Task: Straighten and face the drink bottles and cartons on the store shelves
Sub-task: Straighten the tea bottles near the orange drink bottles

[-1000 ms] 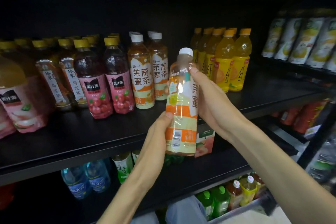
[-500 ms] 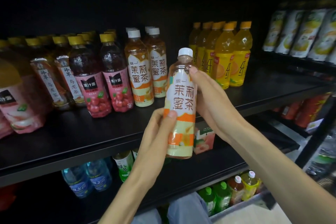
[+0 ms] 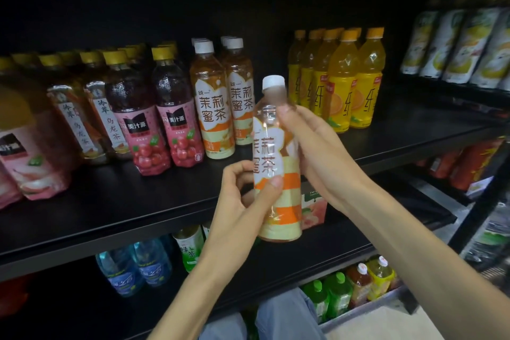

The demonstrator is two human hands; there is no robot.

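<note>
Held bottle [image 3: 276,163]: your right hand [image 3: 317,152] covers its right flank; the label's left characters turn out of sight.
Peach carton [image 3: 313,210]: mostly hidden behind that bottle.
Far-right cartons [image 3: 463,47]: blurred, print perhaps citrus.
Left pink bottle [image 3: 24,152]: cut by the edge.

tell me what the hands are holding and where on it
Both hold one white-capped tea bottle in front of the shelf. The left hand pinches its lower label; the right hand grips its upper body below the neck.
</note>
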